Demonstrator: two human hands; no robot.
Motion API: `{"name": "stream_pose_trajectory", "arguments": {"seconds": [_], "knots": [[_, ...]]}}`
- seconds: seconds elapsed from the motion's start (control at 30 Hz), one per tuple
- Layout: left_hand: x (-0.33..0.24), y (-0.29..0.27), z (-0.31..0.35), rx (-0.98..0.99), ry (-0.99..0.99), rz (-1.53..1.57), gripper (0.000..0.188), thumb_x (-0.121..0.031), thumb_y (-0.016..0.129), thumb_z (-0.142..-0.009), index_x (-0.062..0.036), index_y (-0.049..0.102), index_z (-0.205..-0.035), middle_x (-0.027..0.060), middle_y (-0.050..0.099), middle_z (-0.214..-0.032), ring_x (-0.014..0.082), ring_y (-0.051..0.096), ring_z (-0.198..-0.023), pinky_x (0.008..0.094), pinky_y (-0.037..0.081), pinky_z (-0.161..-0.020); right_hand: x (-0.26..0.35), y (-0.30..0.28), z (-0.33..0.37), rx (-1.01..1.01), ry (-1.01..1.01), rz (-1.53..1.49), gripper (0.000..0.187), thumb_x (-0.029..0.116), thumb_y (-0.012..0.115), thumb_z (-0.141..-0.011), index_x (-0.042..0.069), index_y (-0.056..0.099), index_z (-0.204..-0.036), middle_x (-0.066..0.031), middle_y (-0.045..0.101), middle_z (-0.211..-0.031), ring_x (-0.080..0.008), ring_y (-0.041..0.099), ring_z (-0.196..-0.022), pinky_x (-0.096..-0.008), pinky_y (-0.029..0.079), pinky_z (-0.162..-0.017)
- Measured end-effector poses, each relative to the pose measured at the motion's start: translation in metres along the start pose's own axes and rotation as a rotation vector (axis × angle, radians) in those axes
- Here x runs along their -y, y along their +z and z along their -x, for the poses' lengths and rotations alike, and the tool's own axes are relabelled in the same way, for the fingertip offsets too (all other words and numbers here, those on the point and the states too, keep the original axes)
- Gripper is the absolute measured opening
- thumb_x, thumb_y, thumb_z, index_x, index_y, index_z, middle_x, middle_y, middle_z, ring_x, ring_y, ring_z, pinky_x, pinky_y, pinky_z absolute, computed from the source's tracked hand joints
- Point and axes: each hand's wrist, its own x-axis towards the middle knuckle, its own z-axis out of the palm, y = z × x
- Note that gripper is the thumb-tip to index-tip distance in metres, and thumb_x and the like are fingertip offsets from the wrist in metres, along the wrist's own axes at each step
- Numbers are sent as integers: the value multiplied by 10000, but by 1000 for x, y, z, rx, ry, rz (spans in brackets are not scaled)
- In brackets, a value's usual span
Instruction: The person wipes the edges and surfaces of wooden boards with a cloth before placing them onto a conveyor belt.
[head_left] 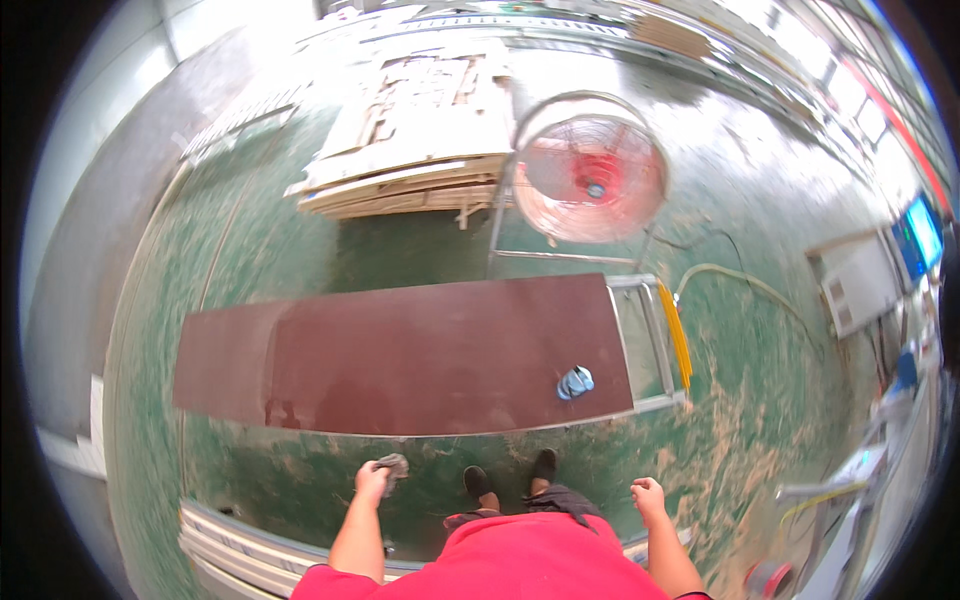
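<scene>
My left hand [372, 480] is closed around a crumpled grey-brown rag [395, 472], just short of the near edge of a long reddish-brown panel [440, 350]. The panel lies flat on a metal-framed stand. Out to the right and away from the panel, my right hand [648, 492] is raised with its fingers curled in; whether anything is inside them is too small to make out. A light-blue bottle or can [575, 383] rests on the panel near its right end.
Beyond the panel stand a stack of wooden boards [410, 190] and a large round fan [590, 165] on a metal frame. A hose [750, 280] crosses the dusty green floor. Long pale profiles [240, 550] lie close at my left; a lit screen [920, 235] stands far right.
</scene>
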Motion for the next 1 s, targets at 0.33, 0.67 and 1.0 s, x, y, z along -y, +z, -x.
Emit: {"name": "stream_pose_trajectory", "arguments": {"seconds": [0.33,0.67,1.0], "knots": [[-101,289,135,715,283,-484,145,-70,664,-839,-28,666,-978,42,673,-839,130,605,-732,297,478,-649,-226,-66,85,-355,166,-28,321,270,711,-787,-23,700,-918,-150,724,-825,-266,704,-803,-377,548,-765],[-192,551,243,1055,534,-690,117,-68,658,-890,-20,660,-997,27,660,-859,108,592,-782,282,482,-709,-265,-227,98,-712,374,-458,269,265,652,-809,41,701,-950,-179,713,-810,-336,705,-796,-426,550,-746],[-232,790,302,1130,595,-740,129,-110,663,-879,0,661,-947,0,615,-814,96,526,-753,285,446,-683,-300,-256,58,-373,294,-376,369,338,649,-839,56,711,-1070,-198,717,-970,-343,693,-914,-418,541,-822]]}}
